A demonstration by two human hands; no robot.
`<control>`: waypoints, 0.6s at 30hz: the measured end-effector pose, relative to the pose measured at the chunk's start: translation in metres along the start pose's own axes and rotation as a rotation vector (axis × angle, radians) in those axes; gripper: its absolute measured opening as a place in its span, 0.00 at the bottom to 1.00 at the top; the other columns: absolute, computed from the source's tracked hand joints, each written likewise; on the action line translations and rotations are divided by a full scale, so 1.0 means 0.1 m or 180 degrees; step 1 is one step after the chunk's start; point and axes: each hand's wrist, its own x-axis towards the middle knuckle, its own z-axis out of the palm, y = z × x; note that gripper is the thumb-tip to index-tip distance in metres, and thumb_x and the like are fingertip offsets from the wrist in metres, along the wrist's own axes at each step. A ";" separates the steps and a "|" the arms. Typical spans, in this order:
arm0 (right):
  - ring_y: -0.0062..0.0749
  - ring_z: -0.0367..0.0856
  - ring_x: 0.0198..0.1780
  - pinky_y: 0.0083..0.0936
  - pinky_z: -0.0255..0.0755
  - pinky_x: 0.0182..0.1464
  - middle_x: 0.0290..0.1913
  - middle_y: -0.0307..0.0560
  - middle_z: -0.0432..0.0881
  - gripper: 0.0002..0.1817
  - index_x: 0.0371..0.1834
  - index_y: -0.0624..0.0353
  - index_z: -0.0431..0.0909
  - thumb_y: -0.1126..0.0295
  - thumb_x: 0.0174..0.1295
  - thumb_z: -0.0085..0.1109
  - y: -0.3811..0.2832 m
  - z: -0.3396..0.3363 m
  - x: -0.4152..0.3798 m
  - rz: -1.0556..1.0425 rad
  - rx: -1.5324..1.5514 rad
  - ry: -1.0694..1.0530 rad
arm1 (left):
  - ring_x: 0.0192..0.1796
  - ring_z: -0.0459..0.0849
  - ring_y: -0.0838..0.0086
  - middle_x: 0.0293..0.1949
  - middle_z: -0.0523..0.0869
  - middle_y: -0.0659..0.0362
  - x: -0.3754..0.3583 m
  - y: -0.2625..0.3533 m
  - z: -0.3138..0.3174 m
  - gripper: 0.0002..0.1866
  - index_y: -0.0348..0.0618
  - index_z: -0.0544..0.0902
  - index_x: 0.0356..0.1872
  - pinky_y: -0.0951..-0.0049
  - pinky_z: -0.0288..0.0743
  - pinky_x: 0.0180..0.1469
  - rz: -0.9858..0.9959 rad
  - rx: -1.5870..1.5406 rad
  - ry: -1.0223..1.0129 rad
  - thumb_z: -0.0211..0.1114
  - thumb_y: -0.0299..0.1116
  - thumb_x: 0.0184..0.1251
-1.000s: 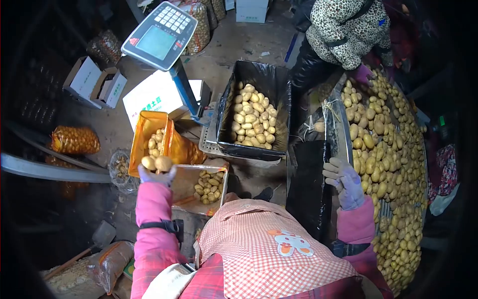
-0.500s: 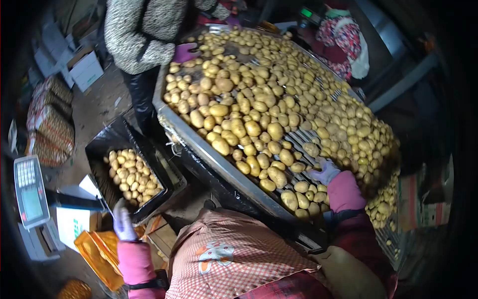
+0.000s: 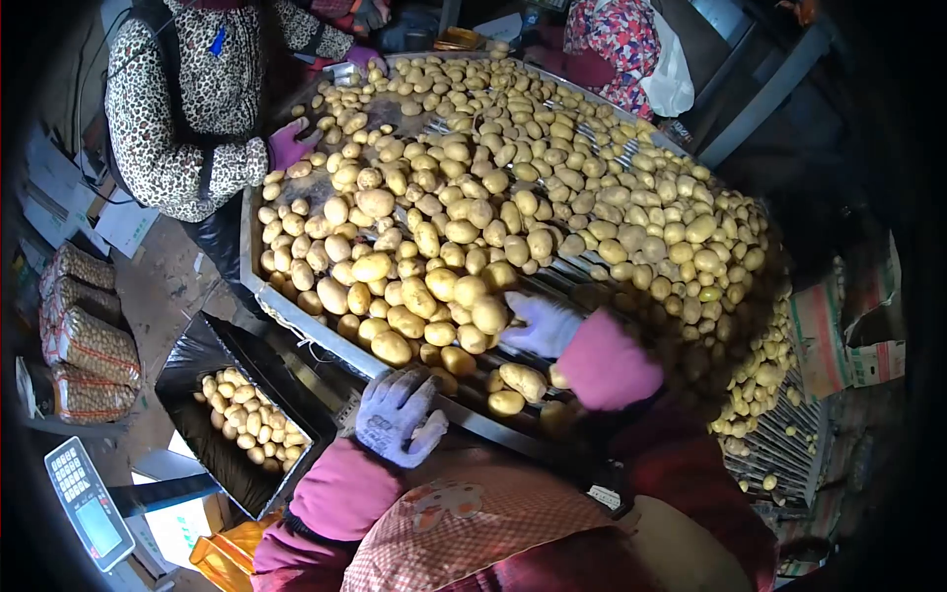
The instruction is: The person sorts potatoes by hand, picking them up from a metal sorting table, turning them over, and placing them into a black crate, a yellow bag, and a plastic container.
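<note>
A heap of potatoes (image 3: 424, 237) covers the slatted metal sorting table (image 3: 552, 280) in front of me. My right hand (image 3: 538, 326), in a pale lilac glove, reaches over the slats with its fingers stretched out against the potatoes at the near side. Its fingertips touch a larger potato (image 3: 489, 315); no grip on it shows. My left hand (image 3: 397, 416), in a similar glove, is at the table's near metal rim (image 3: 340, 347), fingers apart and nothing held. Several loose potatoes lie on the slats between my hands.
A black-lined crate (image 3: 187, 347) holding potatoes stands on the floor at left, near a scale display (image 3: 91, 505). Filled mesh sacks (image 3: 91, 335) stack behind. Across the table are a co-worker's leopard-print sleeve (image 3: 163, 163) and another person (image 3: 617, 49). A cardboard box (image 3: 824, 340) stands right.
My left hand has come from beside the crate to the table's near rim. My right hand has moved left across the slats, against the potatoes. The view has shifted.
</note>
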 end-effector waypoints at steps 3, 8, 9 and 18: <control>0.38 0.77 0.54 0.27 0.67 0.59 0.54 0.60 0.77 0.26 0.62 0.63 0.66 0.67 0.61 0.55 0.17 -0.23 0.17 0.0203 0.0989 0.0471 | 0.49 0.76 0.55 0.48 0.78 0.50 0.02 -0.12 0.06 0.25 0.39 0.77 0.50 0.52 0.65 0.56 -0.0004 0.0398 -0.0127 0.63 0.42 0.51; 0.54 0.76 0.53 0.40 0.71 0.54 0.52 0.65 0.76 0.42 0.71 0.43 0.55 0.53 0.51 0.61 0.32 -0.06 0.52 0.0464 -0.0449 -0.0074 | 0.42 0.77 0.59 0.44 0.80 0.54 0.08 -0.22 0.17 0.21 0.44 0.80 0.47 0.50 0.63 0.57 0.0437 0.0914 -0.0401 0.60 0.44 0.54; 0.55 0.76 0.53 0.41 0.71 0.55 0.53 0.66 0.75 0.42 0.71 0.44 0.55 0.54 0.50 0.61 0.26 -0.07 0.60 0.0599 -0.0612 -0.0066 | 0.40 0.78 0.61 0.43 0.81 0.53 0.07 -0.25 0.26 0.14 0.52 0.77 0.34 0.46 0.67 0.47 0.0156 0.0730 -0.0273 0.64 0.42 0.44; 0.28 0.75 0.47 0.22 0.73 0.49 0.45 0.43 0.76 0.32 0.56 0.58 0.68 0.77 0.44 0.68 0.57 0.08 0.64 -0.0193 0.1179 0.0944 | 0.39 0.80 0.59 0.36 0.83 0.53 0.28 -0.13 0.04 0.20 0.40 0.79 0.50 0.59 0.71 0.47 -0.0808 -0.0369 -0.0343 0.61 0.37 0.57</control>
